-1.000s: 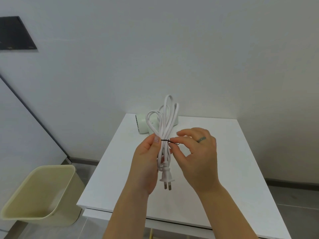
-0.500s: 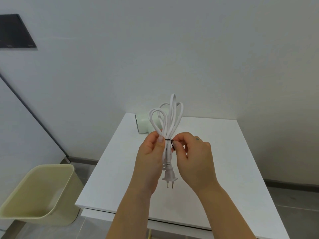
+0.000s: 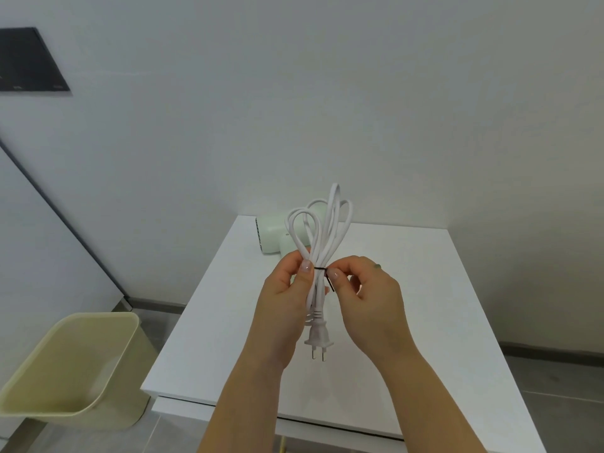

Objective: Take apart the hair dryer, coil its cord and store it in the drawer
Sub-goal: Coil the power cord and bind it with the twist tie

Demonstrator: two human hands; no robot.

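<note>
- Your left hand [image 3: 287, 300] clasps the folded cord [image 3: 322, 243] at mid-length, thumb pressed on the bundle; loops stand above the grip, and the plug [image 3: 318, 338] hangs below it, prongs down.
- Your right hand [image 3: 369, 302] pinches the loose end of a thin black tie [image 3: 328, 279] that already rings the bundle.
- The cord is held in the air above the middle of the tabletop [image 3: 408, 305], touching nothing else.
- The dryer [image 3: 271, 233] lies at the far left corner of the tabletop, partly hidden behind the loops.
- Step in hand, as judged: securing the coil. Next, twist the tie closed without slackening the left grip, or the loops may spring apart.
- The drawer [image 3: 183, 410] front under the near edge appears shut; storing is not yet done.
- Count: one cord, one plug, one tie, one dryer, one bin [image 3: 70, 371] on the floor to the left.
</note>
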